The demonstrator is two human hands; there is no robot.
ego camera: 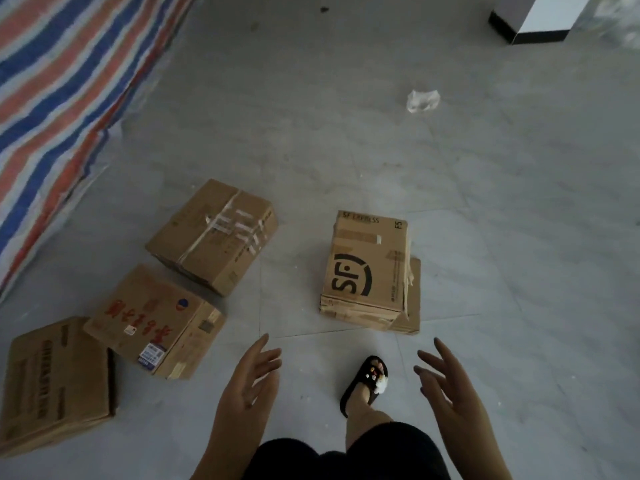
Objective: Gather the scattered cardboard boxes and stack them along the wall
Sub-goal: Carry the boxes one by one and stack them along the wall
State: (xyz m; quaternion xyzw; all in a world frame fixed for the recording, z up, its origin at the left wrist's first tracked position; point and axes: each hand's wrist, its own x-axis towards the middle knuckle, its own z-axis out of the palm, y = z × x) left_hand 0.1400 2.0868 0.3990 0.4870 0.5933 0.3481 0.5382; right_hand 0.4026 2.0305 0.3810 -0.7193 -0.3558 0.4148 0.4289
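Just short of the flattened box pile (369, 271), the left hand (247, 386) and right hand (450, 389) hover with fingers spread, holding nothing. Left of the pile lie three boxes: taped (213, 235), red-lettered (156, 320), nearest (57, 382).

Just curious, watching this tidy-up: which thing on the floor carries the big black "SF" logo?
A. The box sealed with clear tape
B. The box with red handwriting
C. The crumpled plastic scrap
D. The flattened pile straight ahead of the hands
D: the SF logo is printed on top of the flattened pile, ahead of both empty hands.
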